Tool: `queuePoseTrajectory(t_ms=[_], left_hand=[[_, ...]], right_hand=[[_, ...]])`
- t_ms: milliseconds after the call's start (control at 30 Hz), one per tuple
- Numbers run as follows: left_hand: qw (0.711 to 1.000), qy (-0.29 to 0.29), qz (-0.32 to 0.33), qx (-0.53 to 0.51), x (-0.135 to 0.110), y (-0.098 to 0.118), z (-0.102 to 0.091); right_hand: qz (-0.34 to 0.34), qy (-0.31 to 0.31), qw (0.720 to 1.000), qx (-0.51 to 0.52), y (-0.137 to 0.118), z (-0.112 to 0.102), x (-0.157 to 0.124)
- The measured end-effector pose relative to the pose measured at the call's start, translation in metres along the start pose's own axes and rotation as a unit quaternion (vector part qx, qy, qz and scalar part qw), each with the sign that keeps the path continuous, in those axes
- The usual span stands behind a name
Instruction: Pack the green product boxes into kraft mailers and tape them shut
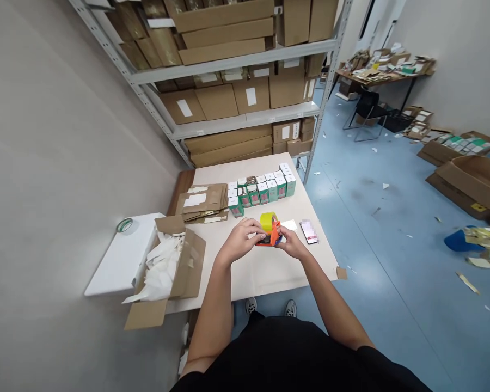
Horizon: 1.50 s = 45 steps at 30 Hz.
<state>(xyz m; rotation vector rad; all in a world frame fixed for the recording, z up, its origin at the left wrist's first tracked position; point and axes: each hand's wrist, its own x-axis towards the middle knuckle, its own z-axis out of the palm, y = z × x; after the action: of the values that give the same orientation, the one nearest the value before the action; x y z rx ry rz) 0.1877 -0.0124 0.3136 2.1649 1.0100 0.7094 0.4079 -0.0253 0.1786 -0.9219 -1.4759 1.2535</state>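
Observation:
Both my hands hold an orange tape dispenser (271, 234) with a yellow tape roll over the white table (269, 272). My left hand (243, 238) is curled round its left side, fingers closed. Fingers pinched, my right hand (291, 243) grips its right end. Just beyond the dispenser lie a small white card (289, 225) and a phone (309, 231). Further back stand several small green-and-white boxes (261, 189) in rows.
An open cardboard box (169, 269) with white packing paper sits at the table's left. Flattened cartons (202, 202) lie behind it. A tape roll (124, 224) rests on a white side surface. Metal shelving (237, 60) holds cartons. Boxes and scraps litter the blue floor at right.

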Motion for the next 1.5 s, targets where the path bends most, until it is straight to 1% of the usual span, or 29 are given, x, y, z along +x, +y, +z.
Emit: queuePoseTrajectory(t_ms=[133, 233, 333, 433, 500, 600, 667, 733, 833, 867, 967, 1033, 1100, 1167, 1233, 1300, 1400, 1500], left_hand=[[0.999, 0.025, -0.048, -0.008, -0.01, -0.004, -0.002], [0.994, 0.045, -0.079, -0.058, -0.017, -0.009, -0.008], [0.986, 0.069, -0.08, -0.125, -0.025, -0.015, -0.021], [0.987, 0.086, -0.063, -0.118, -0.034, -0.027, -0.036], [0.989, 0.093, -0.067, -0.097, -0.04, -0.037, -0.045], [0.984, 0.118, -0.082, -0.103, -0.051, -0.053, -0.054], [0.982, 0.135, -0.079, -0.105, -0.059, -0.062, -0.062], [0.98, 0.162, -0.075, -0.087, -0.067, -0.069, -0.073], [0.973, 0.215, -0.067, -0.041, -0.078, -0.076, -0.096], [0.973, 0.222, -0.062, -0.026, -0.082, -0.078, -0.104], [0.975, 0.216, -0.042, 0.008, -0.096, -0.081, -0.123], [0.97, 0.241, -0.027, 0.009, -0.112, -0.081, -0.133], [0.953, 0.301, -0.015, -0.012, -0.133, -0.082, -0.146], [0.925, 0.378, -0.009, -0.04, -0.157, -0.085, -0.162], [0.89, 0.453, -0.011, -0.053, -0.182, -0.094, -0.181], [0.859, 0.509, -0.025, -0.047, -0.206, -0.108, -0.201], [0.818, 0.569, -0.073, -0.035, -0.241, -0.134, -0.224], [0.758, 0.64, -0.12, -0.03, -0.279, -0.158, -0.238]], right_hand=[[0.005, -0.021, 1.0, -0.013, -0.003, 0.007, 0.002], [0.01, -0.035, 0.999, -0.021, -0.008, 0.013, 0.004], [0.015, -0.04, 0.999, -0.028, -0.013, 0.022, 0.007], [0.012, -0.049, 0.997, -0.055, -0.018, 0.035, 0.01], [0.001, -0.051, 0.996, -0.077, -0.019, 0.047, 0.013], [-0.013, -0.051, 0.994, -0.1, -0.019, 0.069, 0.015], [-0.009, -0.055, 0.993, -0.105, -0.016, 0.084, 0.016], [0.001, -0.055, 0.993, -0.107, -0.01, 0.098, 0.018], [0.03, -0.052, 0.994, -0.094, 0.003, 0.118, 0.021], [0.044, -0.051, 0.994, -0.085, 0.009, 0.125, 0.022], [0.071, -0.046, 0.995, -0.057, 0.023, 0.154, 0.03], [0.071, -0.031, 0.995, -0.058, 0.031, 0.176, 0.038], [0.068, -0.009, 0.995, -0.071, 0.035, 0.2, 0.049], [0.066, 0.015, 0.994, -0.085, 0.036, 0.224, 0.062], [0.057, 0.031, 0.994, -0.093, 0.034, 0.249, 0.077], [0.036, 0.036, 0.994, -0.096, 0.029, 0.275, 0.094], [0.005, 0.017, 0.995, -0.101, 0.023, 0.315, 0.119], [-0.016, -0.033, 0.993, -0.112, 0.024, 0.357, 0.139]])
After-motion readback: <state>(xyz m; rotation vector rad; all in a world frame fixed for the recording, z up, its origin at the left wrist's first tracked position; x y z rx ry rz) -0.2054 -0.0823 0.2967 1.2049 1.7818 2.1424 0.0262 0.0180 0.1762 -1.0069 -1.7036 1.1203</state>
